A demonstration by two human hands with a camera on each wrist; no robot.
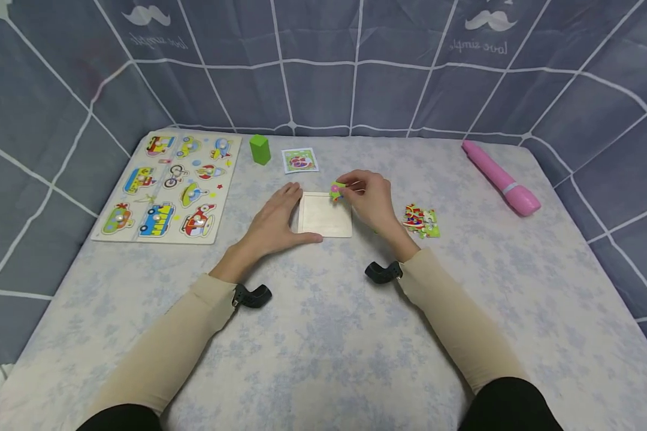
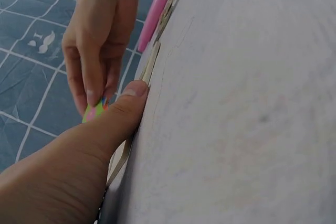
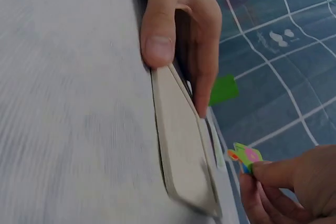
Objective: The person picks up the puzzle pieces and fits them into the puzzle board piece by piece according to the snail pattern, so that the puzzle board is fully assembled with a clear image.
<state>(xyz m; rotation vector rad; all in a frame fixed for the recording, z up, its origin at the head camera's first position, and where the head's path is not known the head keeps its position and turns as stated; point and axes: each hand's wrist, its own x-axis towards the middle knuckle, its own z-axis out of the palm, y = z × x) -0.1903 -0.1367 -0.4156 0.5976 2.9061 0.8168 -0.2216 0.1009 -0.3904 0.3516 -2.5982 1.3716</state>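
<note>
while the left hand (image 1: 274, 222) braces the wooden tray (image 1: 327, 216), fingers outspread, the right hand (image 1: 374, 199) pinches a puzzle piece (image 1: 335, 190); i'd lower it flat, unhurried.

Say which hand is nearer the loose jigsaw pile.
Right. The right hand is just left of the jigsaw pile, pinching a single jigsaw piece; the left hand is farther off, touching the left side of the wooden puzzle tray.
</note>
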